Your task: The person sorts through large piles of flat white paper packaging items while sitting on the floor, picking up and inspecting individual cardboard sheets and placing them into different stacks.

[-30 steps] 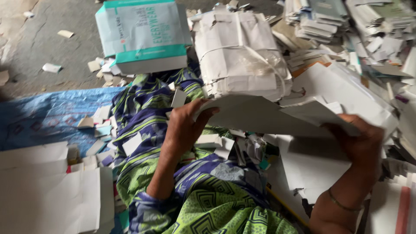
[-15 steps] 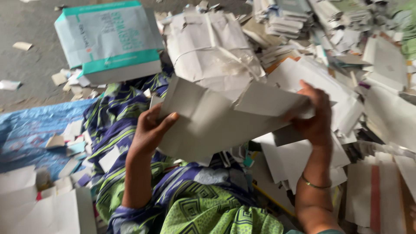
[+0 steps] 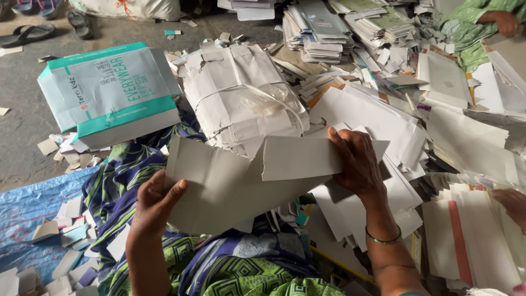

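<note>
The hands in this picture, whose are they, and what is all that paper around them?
There is no machine here. A person wears a camera on their head, so you look down at their own two hands. The left hand and the right hand each have a grip on one side of a grey card sheet, held flat over the person's lap. Just behind it sits a bundle of white papers tied with string. Beside that lies a teal and white bag. Loose paper scraps litter a blue tarp, and stacks of paper fill the far side. In the top corner, another person's hand shows.
</note>
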